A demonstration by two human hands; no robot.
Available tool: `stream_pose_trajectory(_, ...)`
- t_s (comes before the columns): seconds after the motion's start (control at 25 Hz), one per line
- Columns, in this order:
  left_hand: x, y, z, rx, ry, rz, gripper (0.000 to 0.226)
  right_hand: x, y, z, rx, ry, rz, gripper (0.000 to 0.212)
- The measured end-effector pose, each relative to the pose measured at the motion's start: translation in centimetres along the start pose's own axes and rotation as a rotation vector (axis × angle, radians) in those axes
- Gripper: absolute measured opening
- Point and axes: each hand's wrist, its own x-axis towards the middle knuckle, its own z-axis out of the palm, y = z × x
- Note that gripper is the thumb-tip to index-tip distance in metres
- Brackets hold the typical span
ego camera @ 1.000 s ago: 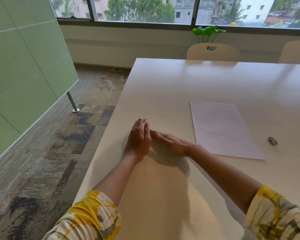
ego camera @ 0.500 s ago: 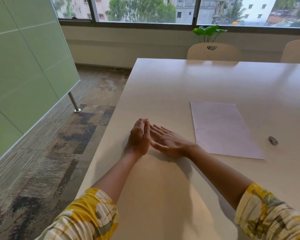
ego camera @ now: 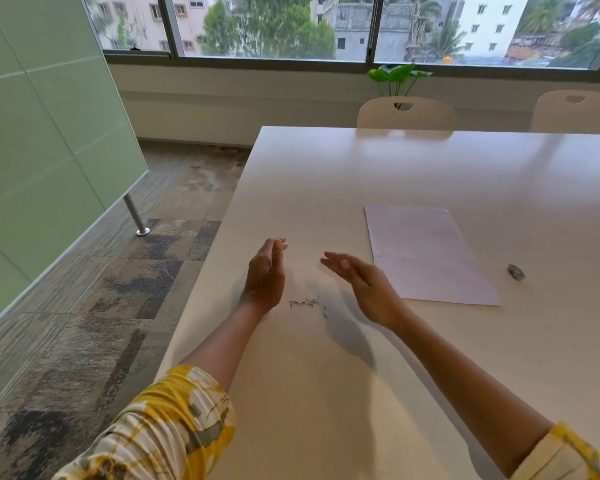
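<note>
On the white table (ego camera: 395,174) lies a small scatter of thin dark bits (ego camera: 305,302), like staples or shavings, between my two hands. My left hand (ego camera: 265,273) stands on its edge just left of the bits, fingers straight and together, holding nothing. My right hand (ego camera: 357,277) hovers to the right of them, palm turned leftward, fingers straight and empty. A sheet of white paper (ego camera: 426,254) lies flat right of my right hand. A small grey object (ego camera: 515,272) sits further right.
The table's left edge runs close beside my left hand, with carpet floor (ego camera: 118,306) below. A green partition panel (ego camera: 42,150) on a metal leg stands at left. Two beige chairs (ego camera: 406,114) are at the far side, under the window.
My hands were pressed together on the table; now they have parted, the right one drawing back to the right, and the dark bits between them have come into view.
</note>
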Motion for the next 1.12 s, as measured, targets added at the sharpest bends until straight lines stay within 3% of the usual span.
stream_pose_trajectory(0.16,0.1,0.0,0.0,0.03,-0.01,0.023,0.059,-3.8,0.7,0.6,-0.326,0.106,0.024,0.041)
stream_pose_trajectory(0.28,0.2,0.2,0.0,0.065,-0.024,0.018,0.063,-5.2,1.3,3.3,-0.724,-0.061,0.214,0.1)
stream_pose_trajectory(0.4,0.2,0.2,0.1,0.118,-0.035,0.026,0.06,-4.2,0.7,5.5,-0.807,-0.074,0.186,0.112)
stream_pose_trajectory(0.64,0.5,0.0,0.1,0.047,-0.017,-0.037,0.048,-0.8,-1.3,9.2,-0.61,-0.003,0.228,0.099)
stream_pose_trajectory(0.8,0.1,0.1,-0.1,0.009,-0.004,-0.046,0.048,0.8,-2.9,9.6,0.151,0.253,0.252,0.062)
stream_pose_trajectory(0.88,0.0,0.1,0.0,-0.007,-0.006,-0.057,0.047,1.5,-3.4,8.0,0.377,0.423,0.24,0.039)
stream_pose_trajectory(1.0,0.0,0.1,-0.1,-0.025,0.002,-0.069,0.047,2.2,-3.8,5.5,0.327,0.517,0.12,0.019)
stream_pose_trajectory(1.12,0.0,0.2,-0.1,-0.04,-0.009,-0.087,0.047,2.8,-4.6,5.0,0.046,0.535,0.034,0.026)
